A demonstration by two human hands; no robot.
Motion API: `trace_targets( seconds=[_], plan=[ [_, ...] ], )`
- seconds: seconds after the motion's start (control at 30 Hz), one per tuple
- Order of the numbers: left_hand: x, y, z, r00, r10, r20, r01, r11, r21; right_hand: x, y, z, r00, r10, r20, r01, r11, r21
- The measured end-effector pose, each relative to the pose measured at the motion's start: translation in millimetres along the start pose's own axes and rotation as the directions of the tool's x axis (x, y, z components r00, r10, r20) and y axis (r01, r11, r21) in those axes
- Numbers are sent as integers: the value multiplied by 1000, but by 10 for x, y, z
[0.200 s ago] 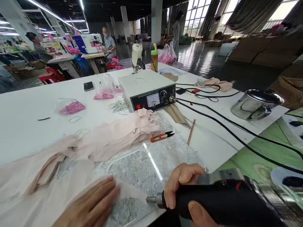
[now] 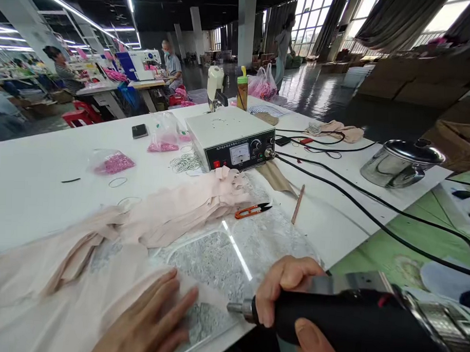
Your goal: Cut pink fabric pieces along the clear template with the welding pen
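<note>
My left hand [image 2: 153,312] lies flat on pale pink fabric [image 2: 111,284] at the lower middle, its fingers spread. A narrow strip of the fabric runs from under the fingers toward a metal tip. That tip belongs to a black handheld ultrasonic welder [image 2: 338,323], which my right hand [image 2: 288,285] grips at the lower right. Whether the tip presses on the strip or only meets its end, I cannot tell. Beneath is a clear, shiny sheet [image 2: 212,262] over a grey mottled surface. Orange-handled thread snips [image 2: 253,210] lie just beyond, beside a stack of pink fabric pieces [image 2: 203,205].
A control box [image 2: 239,153] with a gauge and cables stands mid-table. Around it are bags of pink bits [image 2: 114,163], rubber bands [image 2: 185,163], a phone [image 2: 139,131], a brown stick [image 2: 298,204] and a lidded steel pot [image 2: 401,164]. Black cables [image 2: 357,201] cross the right side. People sit and walk farther off.
The fingers of my left hand have spread apart and shifted slightly right over the fabric. My right hand keeps the welder at nearly the same place. The view has tilted a little.
</note>
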State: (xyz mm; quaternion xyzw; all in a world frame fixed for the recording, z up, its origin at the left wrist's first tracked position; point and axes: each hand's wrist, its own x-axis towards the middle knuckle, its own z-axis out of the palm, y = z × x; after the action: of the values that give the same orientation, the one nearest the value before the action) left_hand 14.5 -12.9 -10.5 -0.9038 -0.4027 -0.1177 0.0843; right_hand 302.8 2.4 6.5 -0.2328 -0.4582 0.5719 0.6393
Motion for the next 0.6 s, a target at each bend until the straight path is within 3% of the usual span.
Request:
trace_targets(
  seconds=[0.1, 0.17, 0.37, 0.5, 0.6],
  plan=[
    [-28, -24, 48, 990, 139, 22, -141, 983, 120, -12, -19, 49, 999, 14, -53, -14, 1000, 6],
    [-32, -42, 59, 984, 172, 33, -175, 974, 146, -24, -30, 85, 995, 6, -98, -5, 1000, 6],
    [-21, 17, 81, 993, 118, -4, -116, 980, 164, -54, -26, 119, 993, -10, -120, 8, 1000, -18],
    [18, 101, 123, 988, 152, 4, -149, 958, 246, -23, 76, -8, 998, -34, -60, 35, 999, 19],
    [63, 150, 159, 983, 180, 20, -177, 933, 312, 20, 136, -120, 991, -86, 100, 80, 994, 70]
  ],
)
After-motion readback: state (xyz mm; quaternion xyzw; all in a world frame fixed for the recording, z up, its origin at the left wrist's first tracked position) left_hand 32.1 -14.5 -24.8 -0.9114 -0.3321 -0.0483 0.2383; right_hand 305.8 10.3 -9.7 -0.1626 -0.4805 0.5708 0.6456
